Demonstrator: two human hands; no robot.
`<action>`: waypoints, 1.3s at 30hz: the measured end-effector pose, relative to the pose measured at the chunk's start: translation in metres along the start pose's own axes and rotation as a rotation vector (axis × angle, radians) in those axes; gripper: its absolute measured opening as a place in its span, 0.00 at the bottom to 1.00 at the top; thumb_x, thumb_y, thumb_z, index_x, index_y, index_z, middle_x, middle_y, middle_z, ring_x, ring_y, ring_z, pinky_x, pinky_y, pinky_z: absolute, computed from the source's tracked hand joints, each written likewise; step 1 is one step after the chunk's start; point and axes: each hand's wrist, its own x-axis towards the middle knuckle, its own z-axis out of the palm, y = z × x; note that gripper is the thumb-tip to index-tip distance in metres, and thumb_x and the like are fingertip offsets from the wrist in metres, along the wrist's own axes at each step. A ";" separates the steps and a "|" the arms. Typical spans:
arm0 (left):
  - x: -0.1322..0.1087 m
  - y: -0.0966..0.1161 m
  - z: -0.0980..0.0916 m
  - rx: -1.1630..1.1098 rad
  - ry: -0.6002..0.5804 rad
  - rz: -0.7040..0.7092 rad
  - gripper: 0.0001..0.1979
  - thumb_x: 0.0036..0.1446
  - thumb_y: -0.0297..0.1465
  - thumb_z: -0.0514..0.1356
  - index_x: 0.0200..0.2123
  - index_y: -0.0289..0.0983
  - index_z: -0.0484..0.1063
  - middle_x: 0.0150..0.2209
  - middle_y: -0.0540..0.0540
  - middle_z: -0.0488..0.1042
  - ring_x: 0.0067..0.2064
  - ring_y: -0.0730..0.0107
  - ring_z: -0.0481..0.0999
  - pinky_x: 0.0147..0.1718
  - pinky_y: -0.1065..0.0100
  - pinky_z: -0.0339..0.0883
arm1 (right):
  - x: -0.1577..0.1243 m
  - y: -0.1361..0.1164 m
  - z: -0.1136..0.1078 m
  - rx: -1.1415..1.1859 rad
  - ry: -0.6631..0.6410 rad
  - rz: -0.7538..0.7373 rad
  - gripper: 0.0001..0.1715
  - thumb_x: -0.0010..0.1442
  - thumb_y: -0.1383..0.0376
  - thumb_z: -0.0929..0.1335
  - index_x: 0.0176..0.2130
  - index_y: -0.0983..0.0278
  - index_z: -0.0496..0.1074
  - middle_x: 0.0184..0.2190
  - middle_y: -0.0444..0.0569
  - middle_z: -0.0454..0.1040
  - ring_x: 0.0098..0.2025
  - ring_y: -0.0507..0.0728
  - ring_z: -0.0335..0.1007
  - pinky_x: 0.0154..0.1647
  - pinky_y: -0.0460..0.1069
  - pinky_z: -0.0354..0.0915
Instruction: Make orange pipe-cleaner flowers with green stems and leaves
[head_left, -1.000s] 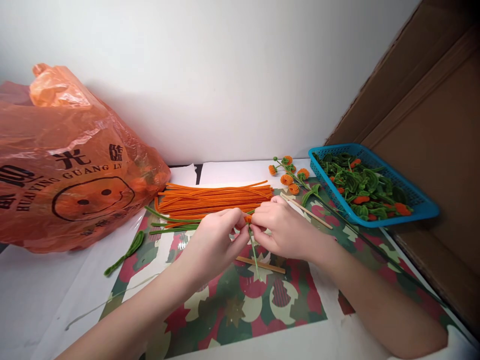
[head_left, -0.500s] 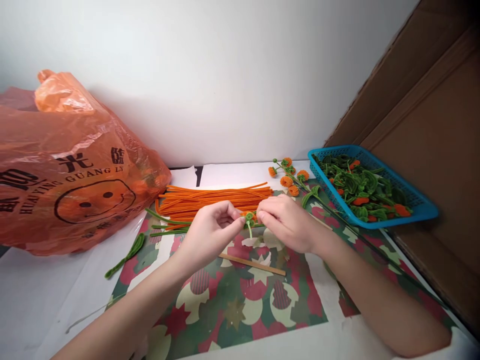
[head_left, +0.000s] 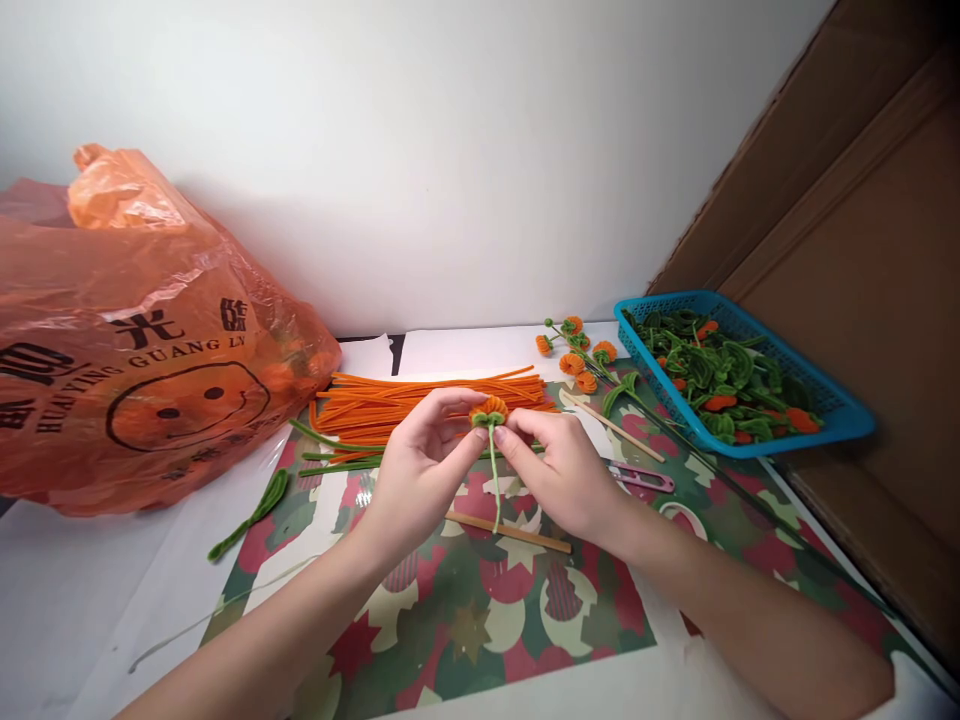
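Note:
Between my two hands is a small orange pipe-cleaner flower [head_left: 489, 407] with a green collar under its head and a thin green stem [head_left: 495, 480] hanging straight down. My left hand [head_left: 426, 458] pinches the flower from the left, thumb and fingertips at the green collar. From the other side, my right hand [head_left: 553, 458] grips it at the collar and the top of the stem. Just behind the hands lies a bundle of orange pipe cleaners [head_left: 420, 400], with several green pipe cleaners [head_left: 341, 460] along its front. Below the flower, a flat wooden stick [head_left: 525, 535] rests on the patterned sheet [head_left: 465, 630].
An orange plastic bag [head_left: 165, 370] stands at left, near a green looped leaf [head_left: 251, 515]. Finished orange flowers [head_left: 577, 365] lie right of the bundle. A blue basket [head_left: 750, 450] holds leaves. Nearby are a thin stick [head_left: 615, 428], pink cutter [head_left: 645, 478], tape roll [head_left: 684, 518] and cardboard [head_left: 870, 240].
The flower has been turned upright, so its orange head now faces up and its stem hangs down. My right hand has shifted lower, uncovering the thin stick and pink cutter.

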 end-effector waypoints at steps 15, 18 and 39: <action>0.006 0.006 -0.013 0.126 -0.145 0.125 0.08 0.53 0.31 0.62 0.38 0.38 0.74 0.39 0.44 0.76 0.40 0.67 0.77 0.38 0.67 0.74 | 0.000 -0.002 -0.005 -0.210 0.106 -0.251 0.15 0.57 0.69 0.64 0.20 0.64 0.61 0.18 0.41 0.65 0.24 0.49 0.60 0.31 0.47 0.53; 0.006 0.006 -0.014 0.184 -0.198 0.186 0.05 0.55 0.30 0.60 0.34 0.38 0.76 0.37 0.43 0.76 0.40 0.66 0.76 0.38 0.67 0.74 | 0.000 0.000 -0.004 -0.286 0.126 -0.318 0.15 0.57 0.70 0.62 0.20 0.64 0.60 0.19 0.42 0.64 0.25 0.50 0.59 0.34 0.48 0.52; -0.009 0.011 -0.002 0.363 0.032 0.221 0.06 0.57 0.33 0.59 0.32 0.37 0.72 0.35 0.45 0.77 0.36 0.68 0.77 0.34 0.69 0.74 | 0.005 0.004 -0.005 -0.462 0.176 -0.476 0.15 0.58 0.69 0.60 0.21 0.63 0.60 0.20 0.44 0.61 0.27 0.52 0.55 0.35 0.50 0.51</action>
